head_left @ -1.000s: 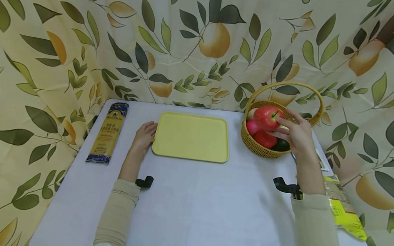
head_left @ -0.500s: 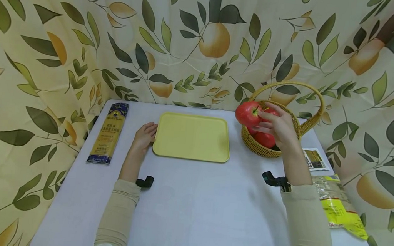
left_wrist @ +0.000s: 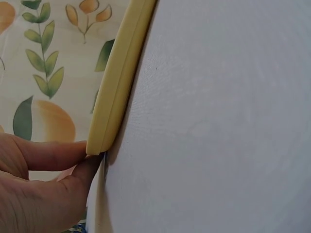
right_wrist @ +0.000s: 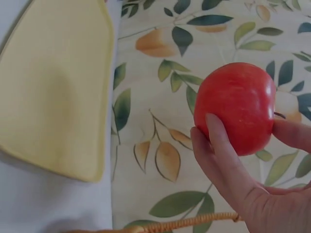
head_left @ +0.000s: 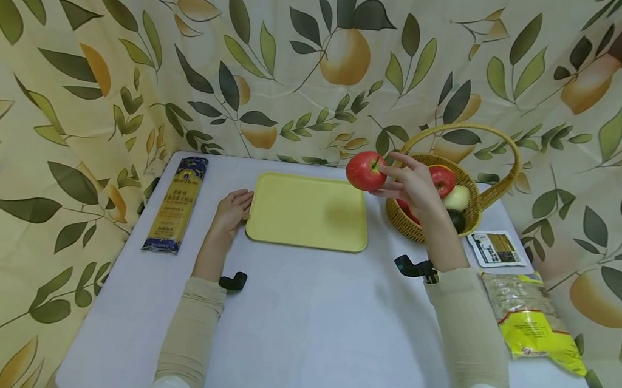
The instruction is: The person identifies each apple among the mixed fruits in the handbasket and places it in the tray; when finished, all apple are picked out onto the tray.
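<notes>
A red apple (head_left: pixel 366 171) with a stem is gripped in my right hand (head_left: pixel 411 187), held up over the tray's back right corner. The right wrist view shows the fingers and thumb round the apple (right_wrist: pixel 235 108). At the left edge of the yellow tray (head_left: pixel 308 212) is my left hand (head_left: pixel 229 213). In the left wrist view this hand (left_wrist: pixel 46 179) pinches the tray's rim (left_wrist: pixel 114 92) between thumb and finger, near a corner. The wicker basket (head_left: pixel 409 227) stands right of the tray, partly behind my right hand.
The basket holds another red apple (head_left: pixel 442 181), a pale round item (head_left: pixel 456 198) and a dark green one (head_left: pixel 456 220). A spaghetti packet (head_left: pixel 175 204) lies at the left. On the right are a flat pouch (head_left: pixel 496 249) and a yellow-and-clear bag (head_left: pixel 531 321). A patterned curtain (head_left: pixel 306 114) hangs behind.
My right hand has carried the apple left, out from over the basket to the tray's back right corner. The left hand has stayed at the tray's edge. The head view has shifted slightly.
</notes>
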{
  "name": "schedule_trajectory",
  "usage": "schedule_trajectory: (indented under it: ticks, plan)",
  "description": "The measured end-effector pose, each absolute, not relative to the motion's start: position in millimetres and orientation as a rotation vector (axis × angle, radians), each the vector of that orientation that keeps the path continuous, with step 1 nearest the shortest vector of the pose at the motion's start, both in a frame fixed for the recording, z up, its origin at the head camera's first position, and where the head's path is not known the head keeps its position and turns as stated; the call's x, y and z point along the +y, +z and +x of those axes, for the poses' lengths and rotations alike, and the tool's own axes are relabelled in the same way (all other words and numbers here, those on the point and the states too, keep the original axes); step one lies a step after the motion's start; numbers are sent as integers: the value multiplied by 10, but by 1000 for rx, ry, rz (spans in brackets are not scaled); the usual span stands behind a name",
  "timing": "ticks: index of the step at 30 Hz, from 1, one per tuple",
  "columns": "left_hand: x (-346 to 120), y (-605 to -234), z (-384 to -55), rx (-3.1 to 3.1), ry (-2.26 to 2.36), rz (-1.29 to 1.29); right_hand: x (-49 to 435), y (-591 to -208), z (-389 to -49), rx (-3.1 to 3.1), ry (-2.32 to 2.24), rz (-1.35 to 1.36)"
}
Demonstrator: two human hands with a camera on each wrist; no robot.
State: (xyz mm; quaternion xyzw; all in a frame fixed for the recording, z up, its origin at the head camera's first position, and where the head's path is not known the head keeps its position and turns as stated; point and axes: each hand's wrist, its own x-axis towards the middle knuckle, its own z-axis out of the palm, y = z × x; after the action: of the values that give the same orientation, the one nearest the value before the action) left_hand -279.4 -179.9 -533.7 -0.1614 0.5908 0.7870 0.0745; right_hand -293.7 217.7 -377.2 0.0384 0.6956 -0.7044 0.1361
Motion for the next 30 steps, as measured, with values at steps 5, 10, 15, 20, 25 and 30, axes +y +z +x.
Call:
schedule_trajectory:
  ticks: [5, 10, 15, 20, 25, 30]
  plan:
    - [-1804, -5322, -2794, 1759, 2364, -486, 2050, -3809, -3042, 1964, -2025, 149]
    - [-1817, -5325, -2785, 1747, 2339, -479, 1918, -3877, -3125, 1901, -2027, 157]
    - [-1837, -5332, -2773, 1747, 2326, -489, 1754, -3930, -3202, 1896, -1995, 119]
    - [-1841, -5330, -2778, 1759, 2329, -487, 1587, -3995, -3302, 1901, -1988, 90]
    - [-1834, -5319, -2779, 1781, 2326, -489, 1423, -4088, -3383, 1892, -1979, 73]
    - [-1830, -5322, -2765, 1780, 2324, -497, 1257, -4185, -3454, 1877, -1943, 58]
